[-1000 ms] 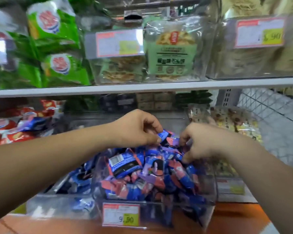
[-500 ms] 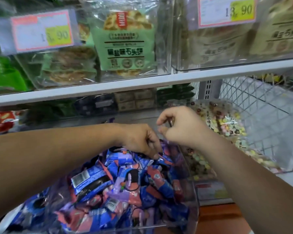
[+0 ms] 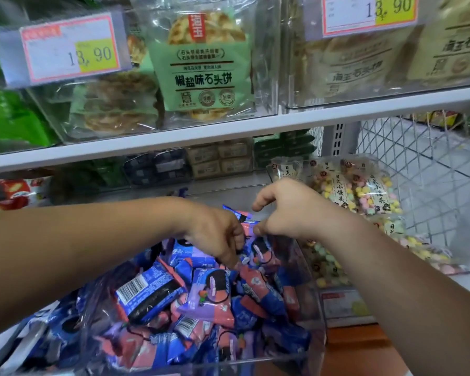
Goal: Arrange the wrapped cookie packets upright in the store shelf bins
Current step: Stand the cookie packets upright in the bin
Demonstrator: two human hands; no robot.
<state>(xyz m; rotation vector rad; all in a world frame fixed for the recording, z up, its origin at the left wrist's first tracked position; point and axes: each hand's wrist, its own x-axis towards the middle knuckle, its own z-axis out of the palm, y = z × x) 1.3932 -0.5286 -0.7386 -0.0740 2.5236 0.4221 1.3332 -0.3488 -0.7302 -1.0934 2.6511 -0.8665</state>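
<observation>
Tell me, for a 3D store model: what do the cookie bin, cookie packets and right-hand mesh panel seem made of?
Cookie bin: clear, glossy rigid plastic; contents show through its walls.
Cookie packets: shiny printed plastic film, with glare and crimped ends.
Mesh panel: probably white-coated metal wire; thin diamond lattice.

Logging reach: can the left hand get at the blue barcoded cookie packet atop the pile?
Probably yes: the blue barcoded cookie packet lies uncovered atop the pile in the clear plastic bin, near the left hand, with nothing between them.
</observation>
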